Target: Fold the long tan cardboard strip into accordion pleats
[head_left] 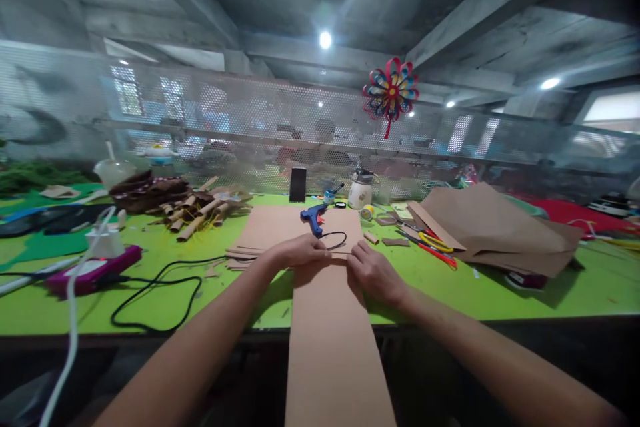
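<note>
A long strip of brown cardboard (333,340) runs from the green table (500,293) toward me and hangs over its front edge. My left hand (299,251) grips the strip's far end, fingers curled over it. My right hand (374,272) pinches the same end from the right side. Just beyond my hands lies a stack of flat cardboard sheets (280,227). On that stack rests a blue glue gun (313,217), its black cable looping close to my fingers.
Rolled cardboard tubes (200,210) lie at the back left. A power strip on a pink base (95,267) and a black cord (155,293) sit on the left. Crumpled brown paper (500,227), scissors (435,243), a white jar (360,192) and a black box (298,185) sit to the right and behind.
</note>
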`<action>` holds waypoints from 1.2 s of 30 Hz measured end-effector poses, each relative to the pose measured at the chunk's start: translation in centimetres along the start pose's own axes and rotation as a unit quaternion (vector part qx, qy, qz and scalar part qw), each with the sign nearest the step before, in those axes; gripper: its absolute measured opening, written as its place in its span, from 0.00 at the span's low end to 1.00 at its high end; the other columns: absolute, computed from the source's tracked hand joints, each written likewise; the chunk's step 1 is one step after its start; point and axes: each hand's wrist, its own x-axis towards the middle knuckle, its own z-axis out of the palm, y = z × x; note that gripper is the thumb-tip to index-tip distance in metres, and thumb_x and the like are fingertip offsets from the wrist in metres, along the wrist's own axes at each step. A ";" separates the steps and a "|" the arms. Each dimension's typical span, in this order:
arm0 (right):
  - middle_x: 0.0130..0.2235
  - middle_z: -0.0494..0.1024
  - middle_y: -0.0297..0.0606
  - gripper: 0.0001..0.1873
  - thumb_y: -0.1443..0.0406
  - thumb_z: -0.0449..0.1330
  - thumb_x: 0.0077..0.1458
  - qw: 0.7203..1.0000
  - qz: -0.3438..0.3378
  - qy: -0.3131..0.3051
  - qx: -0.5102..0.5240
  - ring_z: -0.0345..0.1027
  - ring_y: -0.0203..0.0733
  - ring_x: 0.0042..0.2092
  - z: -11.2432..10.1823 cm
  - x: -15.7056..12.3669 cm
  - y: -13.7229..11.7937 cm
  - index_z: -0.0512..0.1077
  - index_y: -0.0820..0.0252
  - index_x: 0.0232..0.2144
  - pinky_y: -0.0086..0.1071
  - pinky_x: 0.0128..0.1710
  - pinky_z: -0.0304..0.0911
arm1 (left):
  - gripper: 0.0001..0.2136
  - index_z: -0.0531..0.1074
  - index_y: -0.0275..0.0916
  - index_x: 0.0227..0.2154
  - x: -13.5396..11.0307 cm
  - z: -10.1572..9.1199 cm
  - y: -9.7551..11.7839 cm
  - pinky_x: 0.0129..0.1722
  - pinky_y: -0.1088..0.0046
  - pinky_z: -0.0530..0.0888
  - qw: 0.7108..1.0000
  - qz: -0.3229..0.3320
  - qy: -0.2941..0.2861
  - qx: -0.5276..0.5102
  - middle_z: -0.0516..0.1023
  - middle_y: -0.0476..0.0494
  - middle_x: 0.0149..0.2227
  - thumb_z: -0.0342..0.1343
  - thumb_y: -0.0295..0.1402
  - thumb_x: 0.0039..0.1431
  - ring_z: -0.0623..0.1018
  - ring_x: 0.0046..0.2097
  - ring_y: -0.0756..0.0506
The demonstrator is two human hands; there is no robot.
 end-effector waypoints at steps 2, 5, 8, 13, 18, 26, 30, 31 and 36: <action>0.32 0.67 0.43 0.09 0.74 0.50 0.56 0.999 0.031 0.010 0.044 0.57 0.45 0.37 0.8 -0.2 -0.1 0.68 0.64 0.28 0.37 0.36 0.58 | 0.21 0.71 0.33 0.24 0.0 0.4 -0.9 0.23 0.78 0.58 1.000 -0.010 0.006 -0.012 0.64 0.52 0.21 0.53 0.50 0.46 0.60 0.23 0.53; 0.35 0.68 0.43 0.06 0.73 0.52 0.54 0.984 0.085 0.016 0.155 0.59 0.44 0.40 0.7 -0.2 -0.2 0.68 0.63 0.31 0.36 0.38 0.59 | 0.20 0.71 0.33 0.24 0.2 1.0 -1.4 0.24 0.78 0.58 0.999 -0.024 0.016 -0.017 0.65 0.51 0.20 0.55 0.49 0.44 0.62 0.24 0.52; 0.41 0.69 0.43 0.14 0.70 0.57 0.50 0.953 0.123 -0.011 0.278 0.60 0.43 0.44 -0.7 1.0 0.3 0.68 0.63 0.42 0.35 0.42 0.59 | 0.19 0.70 0.34 0.23 0.6 1.3 -1.4 0.24 0.77 0.58 0.999 -0.025 0.023 -0.011 0.64 0.51 0.20 0.55 0.49 0.44 0.61 0.24 0.52; 0.29 0.71 0.36 0.16 0.57 0.52 0.57 0.887 0.146 -0.200 0.390 0.61 0.35 0.30 -1.4 3.9 2.0 0.73 0.64 0.34 0.27 0.28 0.55 | 0.20 0.70 0.33 0.24 0.7 1.4 -1.2 0.25 0.77 0.58 0.999 0.003 0.036 0.016 0.64 0.51 0.21 0.52 0.50 0.48 0.61 0.25 0.52; 0.23 0.63 0.31 0.21 0.52 0.52 0.56 0.844 0.145 -0.202 0.475 0.52 0.31 0.25 -0.2 3.7 2.3 0.68 0.65 0.25 0.26 0.24 0.48 | 0.21 0.69 0.33 0.25 0.0 1.2 -0.3 0.24 0.78 0.57 0.998 0.041 0.032 0.032 0.63 0.51 0.22 0.49 0.50 0.51 0.60 0.25 0.52; 0.22 0.59 0.29 0.23 0.49 0.53 0.53 0.792 0.174 -0.173 0.560 0.49 0.30 0.25 -0.4 2.9 2.1 0.66 0.64 0.24 0.26 0.24 0.46 | 0.20 0.69 0.33 0.26 -0.3 0.7 0.1 0.24 0.78 0.56 0.996 0.089 0.010 0.021 0.62 0.51 0.22 0.48 0.49 0.55 0.59 0.25 0.53; 0.21 0.57 0.28 0.23 0.49 0.53 0.54 0.783 0.168 -0.174 0.573 0.47 0.29 0.24 -0.2 2.9 2.1 0.64 0.64 0.23 0.26 0.23 0.44 | 0.22 0.70 0.33 0.27 -0.2 0.8 -0.2 0.23 0.79 0.57 0.996 0.084 0.002 0.021 0.63 0.51 0.23 0.47 0.50 0.54 0.60 0.25 0.52; 0.21 0.57 0.27 0.23 0.49 0.53 0.53 0.778 0.166 -0.175 0.580 0.46 0.28 0.24 0.0 2.9 2.1 0.64 0.64 0.23 0.26 0.23 0.44 | 0.22 0.70 0.33 0.27 -0.1 0.8 -0.2 0.24 0.79 0.57 0.996 0.085 0.003 0.023 0.63 0.51 0.23 0.47 0.51 0.54 0.60 0.25 0.52; 0.21 0.58 0.27 0.23 0.48 0.56 0.50 0.751 0.174 -0.173 0.613 0.48 0.28 0.24 0.3 2.8 2.3 0.66 0.65 0.25 0.25 0.24 0.45 | 0.20 0.68 0.34 0.26 0.0 0.8 -0.3 0.25 0.79 0.58 0.995 0.092 0.013 0.027 0.63 0.51 0.23 0.48 0.49 0.54 0.61 0.26 0.52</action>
